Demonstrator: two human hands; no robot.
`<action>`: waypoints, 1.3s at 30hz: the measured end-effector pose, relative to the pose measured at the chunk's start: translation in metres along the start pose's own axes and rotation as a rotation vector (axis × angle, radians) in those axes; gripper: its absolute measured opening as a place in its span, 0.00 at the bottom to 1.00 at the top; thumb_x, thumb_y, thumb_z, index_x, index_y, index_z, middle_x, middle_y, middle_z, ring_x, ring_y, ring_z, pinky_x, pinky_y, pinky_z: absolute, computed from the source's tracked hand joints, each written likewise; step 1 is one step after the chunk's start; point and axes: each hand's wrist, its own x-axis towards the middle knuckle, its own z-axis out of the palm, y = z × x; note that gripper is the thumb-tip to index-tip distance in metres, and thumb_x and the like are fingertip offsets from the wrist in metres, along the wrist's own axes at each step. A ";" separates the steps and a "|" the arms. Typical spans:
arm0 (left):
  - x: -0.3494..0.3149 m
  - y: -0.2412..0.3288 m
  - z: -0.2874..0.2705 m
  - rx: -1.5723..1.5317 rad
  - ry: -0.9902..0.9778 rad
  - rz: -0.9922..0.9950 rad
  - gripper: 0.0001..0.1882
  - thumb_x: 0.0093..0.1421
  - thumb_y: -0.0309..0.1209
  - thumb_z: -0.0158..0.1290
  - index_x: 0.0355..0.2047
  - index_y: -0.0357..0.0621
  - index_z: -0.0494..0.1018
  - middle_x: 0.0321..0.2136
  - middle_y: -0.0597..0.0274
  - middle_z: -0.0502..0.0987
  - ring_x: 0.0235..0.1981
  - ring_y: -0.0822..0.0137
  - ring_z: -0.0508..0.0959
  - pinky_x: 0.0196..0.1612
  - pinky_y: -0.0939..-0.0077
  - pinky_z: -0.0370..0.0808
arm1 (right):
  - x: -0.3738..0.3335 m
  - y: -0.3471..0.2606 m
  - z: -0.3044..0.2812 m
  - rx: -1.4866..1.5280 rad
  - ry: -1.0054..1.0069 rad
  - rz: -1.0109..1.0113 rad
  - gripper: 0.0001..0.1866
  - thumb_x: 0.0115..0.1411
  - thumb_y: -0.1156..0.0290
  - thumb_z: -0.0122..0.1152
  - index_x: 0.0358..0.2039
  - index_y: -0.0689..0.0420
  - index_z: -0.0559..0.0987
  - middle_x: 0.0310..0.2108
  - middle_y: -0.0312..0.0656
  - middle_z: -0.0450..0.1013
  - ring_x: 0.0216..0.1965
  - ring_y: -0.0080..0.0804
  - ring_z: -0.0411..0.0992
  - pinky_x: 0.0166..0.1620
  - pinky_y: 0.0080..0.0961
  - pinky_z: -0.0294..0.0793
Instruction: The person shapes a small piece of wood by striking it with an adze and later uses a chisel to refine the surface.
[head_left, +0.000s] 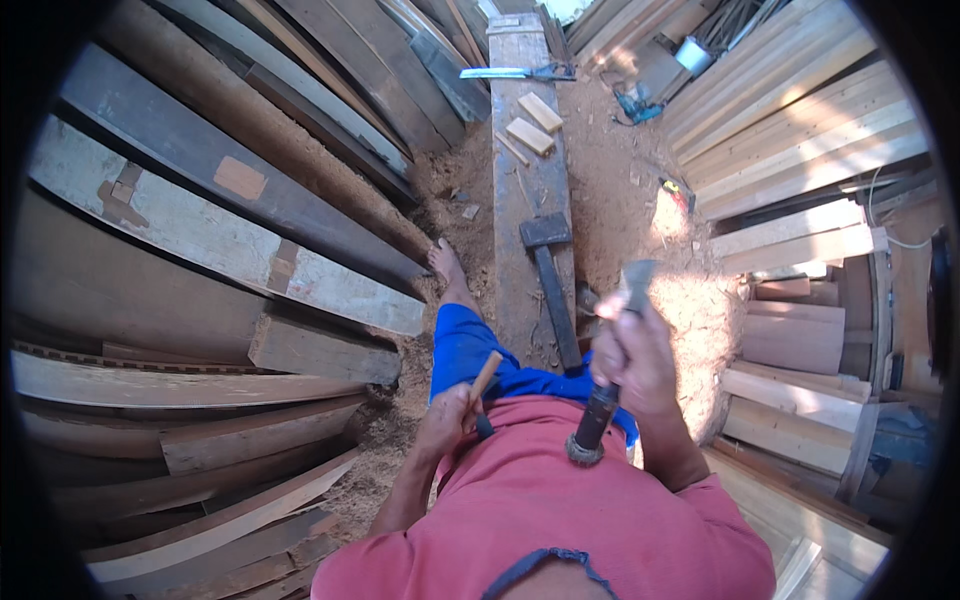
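My right hand (638, 362) is closed around a chisel, raised over the right side of my lap. Its dark handle (598, 412) points down toward my body and ends in a frayed, brush-like butt; the broad metal blade (638, 278) points away and is slightly blurred. In my left hand (450, 420), closed at my left side, is a short wooden stick (487, 372), tilted up and away. A dark tip of something pokes out below that hand. On the narrow wooden bench (520, 280) between my legs lies a mallet (545, 232), its handle toward me.
Farther along the bench are two wood blocks (530, 135), a thin strip (512, 149) and a handsaw (517, 73) lying crosswise. Stacked boards (200, 230) line the left, and lumber (800, 130) the right. A teal power tool (637, 106) sits on the sawdust-covered floor (615, 190).
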 end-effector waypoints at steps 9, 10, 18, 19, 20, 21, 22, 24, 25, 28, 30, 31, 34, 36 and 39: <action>0.065 0.100 0.033 -0.602 -0.293 0.016 0.25 0.71 0.50 0.35 0.33 0.41 0.71 0.12 0.70 0.63 0.11 0.76 0.58 0.17 0.81 0.56 | 0.075 0.051 0.009 -0.373 -0.093 0.006 0.12 0.65 0.64 0.57 0.44 0.59 0.74 0.18 0.26 0.62 0.16 0.11 0.59 0.20 0.14 0.63; 0.068 0.095 0.032 -0.603 -0.295 0.015 0.25 0.71 0.50 0.35 0.33 0.41 0.71 0.12 0.70 0.63 0.11 0.76 0.58 0.17 0.81 0.56 | 0.075 0.054 0.005 -0.374 -0.091 0.007 0.12 0.65 0.64 0.57 0.44 0.59 0.74 0.18 0.26 0.62 0.16 0.11 0.59 0.20 0.14 0.63; 0.106 0.080 0.017 -0.600 -0.002 0.097 0.21 0.71 0.46 0.37 0.34 0.43 0.70 0.20 0.66 0.69 0.16 0.74 0.63 0.20 0.79 0.59 | 0.052 0.092 0.035 0.376 -0.025 0.253 0.11 0.70 0.64 0.45 0.45 0.56 0.69 0.27 0.34 0.67 0.21 0.18 0.63 0.24 0.24 0.69; 0.098 0.102 0.020 -0.637 0.058 0.027 0.20 0.72 0.44 0.36 0.34 0.44 0.70 0.22 0.66 0.69 0.20 0.74 0.66 0.25 0.76 0.65 | 0.045 0.092 0.043 0.371 -0.045 0.363 0.09 0.70 0.65 0.45 0.44 0.56 0.69 0.26 0.33 0.66 0.20 0.19 0.63 0.24 0.25 0.69; 0.100 0.101 0.014 -0.635 0.061 0.033 0.20 0.72 0.44 0.36 0.34 0.44 0.70 0.22 0.66 0.69 0.20 0.74 0.66 0.25 0.76 0.65 | 0.036 0.089 0.056 0.363 -0.074 0.476 0.08 0.70 0.66 0.44 0.42 0.56 0.69 0.25 0.33 0.66 0.19 0.19 0.62 0.24 0.26 0.70; 0.105 0.096 0.005 -0.415 0.109 0.116 0.19 0.72 0.43 0.35 0.33 0.44 0.69 0.22 0.67 0.68 0.22 0.75 0.66 0.27 0.75 0.66 | 0.027 0.090 0.068 0.319 -0.132 0.515 0.08 0.70 0.66 0.44 0.41 0.55 0.68 0.23 0.31 0.63 0.18 0.18 0.60 0.24 0.23 0.69; 0.104 0.099 0.000 -0.195 0.151 0.189 0.19 0.72 0.43 0.35 0.33 0.44 0.69 0.23 0.67 0.68 0.24 0.75 0.66 0.29 0.74 0.67 | 0.021 0.088 0.070 0.320 -0.131 0.515 0.08 0.70 0.66 0.44 0.41 0.55 0.68 0.23 0.31 0.63 0.18 0.18 0.60 0.24 0.23 0.69; 0.094 0.103 -0.002 -0.016 0.111 0.234 0.20 0.72 0.43 0.34 0.31 0.43 0.68 0.23 0.68 0.66 0.26 0.76 0.64 0.30 0.75 0.65 | 0.013 0.083 0.073 0.315 -0.195 0.505 0.08 0.70 0.64 0.44 0.40 0.55 0.67 0.21 0.29 0.60 0.16 0.16 0.58 0.23 0.21 0.68; 0.086 0.101 0.002 0.094 0.144 0.423 0.22 0.72 0.44 0.33 0.29 0.43 0.68 0.22 0.68 0.66 0.25 0.75 0.64 0.29 0.74 0.65 | 0.009 0.083 0.074 0.284 -0.181 0.493 0.08 0.70 0.63 0.44 0.39 0.54 0.66 0.21 0.29 0.59 0.16 0.15 0.57 0.23 0.19 0.67; 0.066 0.104 0.008 0.124 0.108 0.534 0.24 0.73 0.46 0.32 0.28 0.43 0.68 0.21 0.68 0.66 0.23 0.73 0.64 0.28 0.74 0.64 | 0.004 0.080 0.073 0.246 -0.190 0.483 0.08 0.70 0.63 0.44 0.39 0.54 0.66 0.20 0.29 0.58 0.16 0.15 0.57 0.22 0.20 0.66; 0.048 0.093 0.005 0.041 0.040 0.457 0.25 0.73 0.47 0.31 0.29 0.42 0.68 0.20 0.68 0.67 0.22 0.73 0.65 0.26 0.73 0.64 | -0.003 0.069 0.065 0.244 -0.160 0.411 0.09 0.70 0.63 0.44 0.39 0.54 0.66 0.19 0.29 0.58 0.16 0.16 0.57 0.21 0.20 0.66; 0.036 0.080 -0.002 0.187 -0.035 0.456 0.26 0.73 0.47 0.31 0.29 0.42 0.68 0.19 0.69 0.66 0.20 0.73 0.64 0.24 0.74 0.63 | -0.003 0.059 0.061 0.238 -0.140 0.325 0.09 0.71 0.63 0.43 0.39 0.54 0.66 0.19 0.29 0.58 0.15 0.16 0.57 0.21 0.20 0.65; 0.015 0.021 -0.008 0.278 0.005 0.319 0.26 0.73 0.48 0.32 0.30 0.41 0.69 0.17 0.70 0.65 0.17 0.75 0.64 0.21 0.76 0.62 | -0.014 0.025 0.045 0.218 -0.134 0.092 0.09 0.71 0.63 0.42 0.40 0.55 0.66 0.19 0.31 0.58 0.15 0.17 0.57 0.21 0.21 0.66; 0.004 0.007 -0.005 0.229 0.103 0.145 0.25 0.73 0.47 0.32 0.30 0.41 0.69 0.16 0.71 0.65 0.16 0.76 0.63 0.20 0.76 0.62 | -0.009 0.037 0.039 0.212 -0.029 0.144 0.08 0.71 0.64 0.42 0.41 0.54 0.66 0.20 0.33 0.61 0.17 0.17 0.58 0.23 0.21 0.67; 0.042 0.044 -0.008 -0.519 -0.006 0.155 0.25 0.73 0.46 0.33 0.31 0.41 0.70 0.16 0.69 0.65 0.16 0.77 0.63 0.20 0.76 0.64 | 0.013 0.061 0.040 0.292 -0.016 0.311 0.08 0.71 0.64 0.43 0.42 0.54 0.67 0.22 0.34 0.63 0.18 0.18 0.59 0.24 0.22 0.68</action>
